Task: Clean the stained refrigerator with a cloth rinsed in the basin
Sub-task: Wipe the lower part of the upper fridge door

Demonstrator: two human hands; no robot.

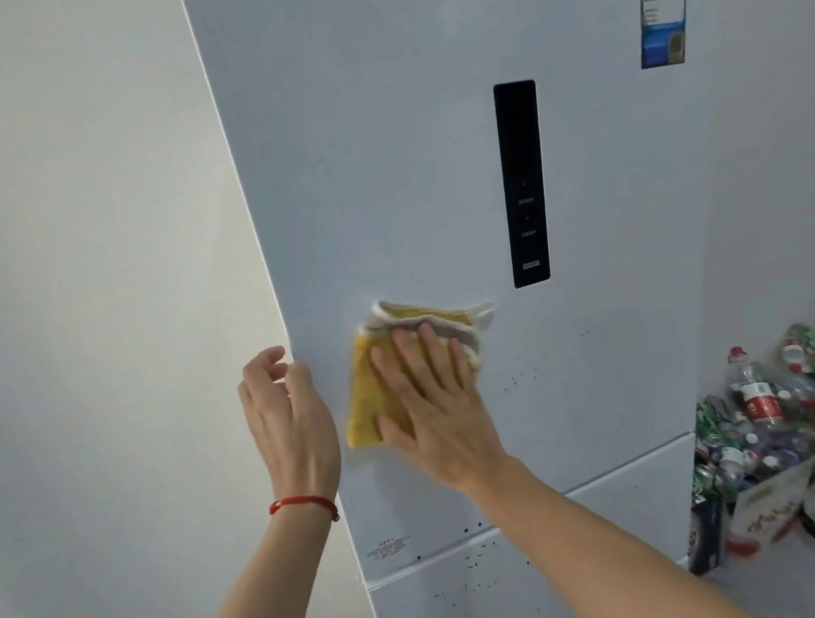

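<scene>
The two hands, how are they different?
The right hand lies flat, pressing the yellow cloth against the refrigerator door; the left hand holds nothing, resting at the door's edge. The left hand's fingers curl loosely; the right's are straight. Only the left wrist wears a red string bracelet. Both are bare.

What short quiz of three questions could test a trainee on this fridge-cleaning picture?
1. True or false: the right hand presses the yellow cloth flat on the refrigerator door.
2. Where do dark specks remain? A) above the black control panel B) right of the cloth and on the lower drawers
3. Which wrist wears the red string bracelet?

Key: 1 true; 2 B; 3 the left hand's.
</scene>
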